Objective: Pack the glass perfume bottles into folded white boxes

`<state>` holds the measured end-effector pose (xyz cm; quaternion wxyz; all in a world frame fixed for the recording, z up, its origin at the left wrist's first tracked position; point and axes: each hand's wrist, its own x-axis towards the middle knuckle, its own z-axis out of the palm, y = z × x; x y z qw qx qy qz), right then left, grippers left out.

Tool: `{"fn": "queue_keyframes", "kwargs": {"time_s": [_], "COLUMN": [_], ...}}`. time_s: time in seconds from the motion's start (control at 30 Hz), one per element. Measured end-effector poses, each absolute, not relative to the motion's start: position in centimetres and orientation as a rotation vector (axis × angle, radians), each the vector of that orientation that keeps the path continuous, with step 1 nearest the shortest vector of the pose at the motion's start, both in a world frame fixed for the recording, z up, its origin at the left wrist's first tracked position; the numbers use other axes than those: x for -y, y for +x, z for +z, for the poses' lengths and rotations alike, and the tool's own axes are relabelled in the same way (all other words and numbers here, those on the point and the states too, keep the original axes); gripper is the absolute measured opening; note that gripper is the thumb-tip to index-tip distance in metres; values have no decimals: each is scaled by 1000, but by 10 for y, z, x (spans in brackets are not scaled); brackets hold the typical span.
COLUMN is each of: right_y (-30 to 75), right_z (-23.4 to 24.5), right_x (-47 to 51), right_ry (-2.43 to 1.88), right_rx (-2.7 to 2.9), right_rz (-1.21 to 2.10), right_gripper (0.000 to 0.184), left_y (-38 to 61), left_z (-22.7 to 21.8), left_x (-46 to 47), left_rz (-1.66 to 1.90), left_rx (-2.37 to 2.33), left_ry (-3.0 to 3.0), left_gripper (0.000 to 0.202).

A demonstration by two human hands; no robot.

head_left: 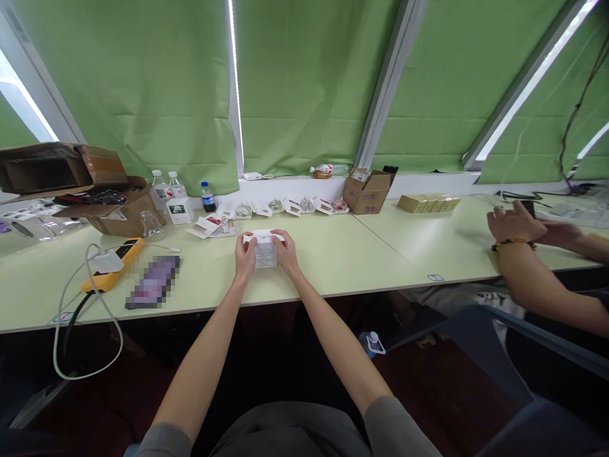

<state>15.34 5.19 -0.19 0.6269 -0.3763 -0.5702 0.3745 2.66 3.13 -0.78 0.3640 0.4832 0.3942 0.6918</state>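
Both of my hands grip one small white box (266, 254) with printed text on the side toward me, just above the front part of the pale green table (328, 266). My left hand (245, 257) is closed on its left edge, and my right hand (287, 252) is closed on its right edge. Both thumbs lie near the top flap, which seems to stand partly up. What is inside the box is hidden. Behind it, several opened small white boxes (261, 208) with little items stand in a row, and another opened box (209, 225) lies to the left.
To the left are a phone (153, 282), a yellow power strip (114, 266) with a looped white cable, bottles (208, 197) and stacked cardboard boxes (118, 209). A carton (367, 192) and yellowish boxes (428, 203) stand at the back right. A co-worker's hands (516, 225) hold a dark object at right.
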Motion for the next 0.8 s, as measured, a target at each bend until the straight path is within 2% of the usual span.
{"fn": "queue_keyframes", "kwargs": {"time_s": [0.4,0.8], "right_y": [153,152], "right_z": [-1,1], "right_x": [-49,-49], "right_ry": [-860,-873], "right_rx": [1313,1280], "right_rz": [866,875], "right_gripper": [31,28], "left_y": [28,29], "left_z": [-6,-7], "left_x": [-35,-36], "left_rz": [1771,1758], "left_rx": [-1008,-976], "left_ry": [1194,1196], "left_gripper": [26,29]}}
